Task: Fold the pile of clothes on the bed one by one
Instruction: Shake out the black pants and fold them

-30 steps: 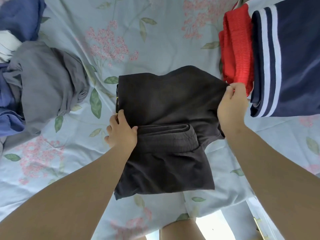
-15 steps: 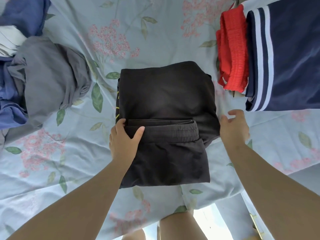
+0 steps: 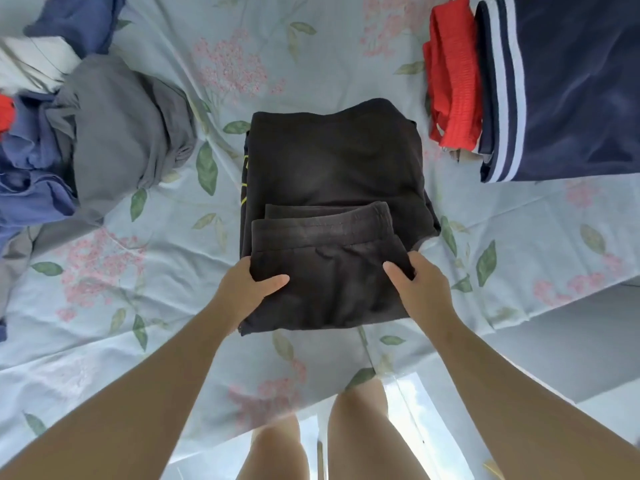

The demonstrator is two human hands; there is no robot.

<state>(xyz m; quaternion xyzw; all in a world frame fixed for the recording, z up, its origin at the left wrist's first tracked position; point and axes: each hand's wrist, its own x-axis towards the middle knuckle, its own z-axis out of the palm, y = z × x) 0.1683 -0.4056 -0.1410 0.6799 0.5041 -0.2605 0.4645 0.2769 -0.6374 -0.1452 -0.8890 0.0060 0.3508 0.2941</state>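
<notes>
Bare bed sheet (image 3: 311,57) lies open on the far side of the black folded garment (image 3: 332,161), and a strip runs down each side of it. On my left the grey garment (image 3: 117,129) and blue clothes (image 3: 31,161) crowd the sheet. On the far right the red shorts (image 3: 453,81) and navy striped garment (image 3: 571,88) block the way.

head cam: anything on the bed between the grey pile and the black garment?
Nothing. Head view shows only bare floral sheet between the grey pile and the black garment.
</notes>
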